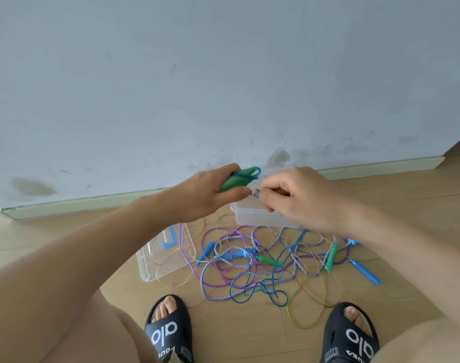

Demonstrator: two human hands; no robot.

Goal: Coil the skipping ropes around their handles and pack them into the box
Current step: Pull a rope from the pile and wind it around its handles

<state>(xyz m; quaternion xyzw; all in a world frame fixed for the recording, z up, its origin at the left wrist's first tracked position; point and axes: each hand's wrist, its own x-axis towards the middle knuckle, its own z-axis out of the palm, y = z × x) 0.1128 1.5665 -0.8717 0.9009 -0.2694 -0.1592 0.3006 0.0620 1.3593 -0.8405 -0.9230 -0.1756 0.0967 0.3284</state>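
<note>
So I've got my left hand (210, 193) wrapped around the green handles (236, 180), blue cord (245, 174) looped over the top, and my right hand (299, 195) pinching the cord end just beside them, right over the clear plastic box (252, 217). My tip for this bit: keep the wraps snug and side by side, since that glossy cord looks slippery and probably springs loose. The rest of the ropes (265, 260) sit tangled on the wooden floor (407, 200): thin shiny cords, a fat braided purple-white one, tapered blue handles. The lid (155, 260) lies on the left.
</note>
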